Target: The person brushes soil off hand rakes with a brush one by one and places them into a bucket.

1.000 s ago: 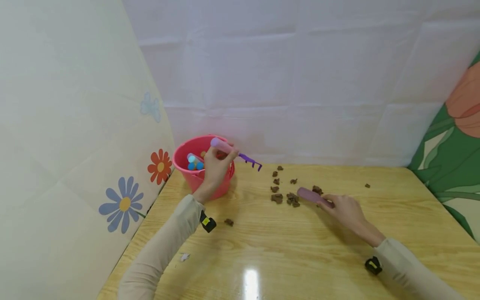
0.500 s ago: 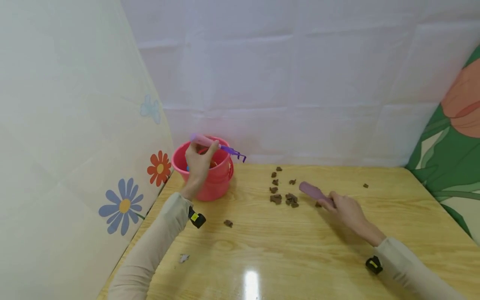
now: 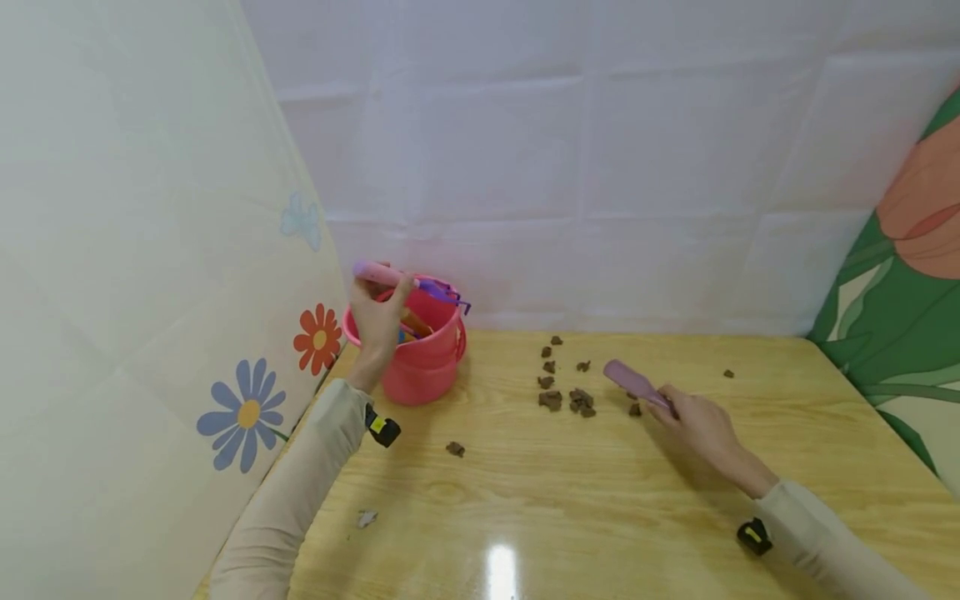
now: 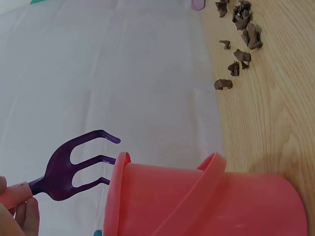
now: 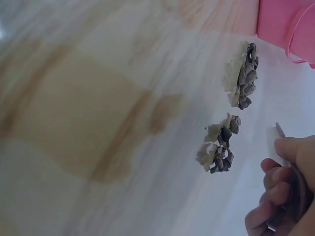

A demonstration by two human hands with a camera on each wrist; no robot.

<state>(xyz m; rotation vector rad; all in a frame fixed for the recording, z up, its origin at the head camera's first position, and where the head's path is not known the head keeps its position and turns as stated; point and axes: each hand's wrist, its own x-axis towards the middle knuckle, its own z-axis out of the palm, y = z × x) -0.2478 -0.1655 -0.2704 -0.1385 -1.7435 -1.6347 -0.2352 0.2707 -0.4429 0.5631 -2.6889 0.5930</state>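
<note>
My left hand (image 3: pixel 375 329) grips the pink handle of a small hand rake (image 4: pixel 59 172) with purple tines. It is held over the pink bucket (image 3: pixel 422 375), tines by the rim; blue and orange items show inside the bucket. In the right half of the table, my right hand (image 3: pixel 701 429) holds a mauve, round-ended tool (image 3: pixel 628 380) just above the surface, its kind unclear. In the right wrist view, curled fingers (image 5: pixel 275 191) wrap round the tool. Brown crumbly clumps (image 3: pixel 550 401) lie on the table left of that tool, with some below it.
A lone brown clump (image 3: pixel 455 449) lies in front of the bucket, and a pale scrap (image 3: pixel 367 518) nearer the front left. Another small brown piece (image 3: pixel 728 373) is at the back right. Behind the wooden table (image 3: pixel 525 500) hangs a white sheet (image 3: pixel 585 167); a flowered panel stands at left.
My left hand has moved left with the rake, from beyond the bucket's right rim to over its opening. The right hand's tool has tilted slightly and shifted a little right.
</note>
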